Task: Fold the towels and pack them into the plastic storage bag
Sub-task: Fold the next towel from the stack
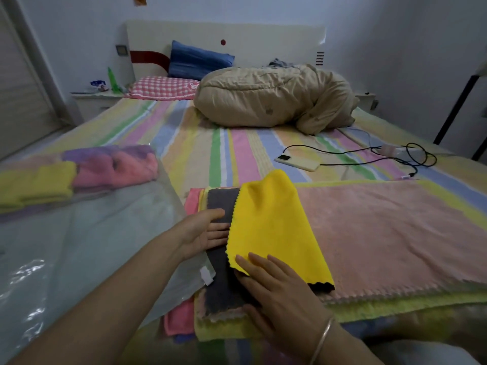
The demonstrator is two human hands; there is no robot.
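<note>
Our right hand (279, 293) presses flat fingers on the yellow cloth (268, 227) over the grey towel (225, 288). We cannot tell our left hand's (205, 230) grip, as the cloth hides its fingertips.

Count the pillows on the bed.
2. A blue pillow leans against the headboard; a pink checked pillow lies flat before it. The bundled tan quilt may hide more.

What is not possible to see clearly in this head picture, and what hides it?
Head view:
1. Left hand fingertips: under the yellow towel.
2. Grey towel: partly covered by yellow towel and right hand.
3. Towels in the plastic storage bag: blurred by its film, number unclear.
</note>
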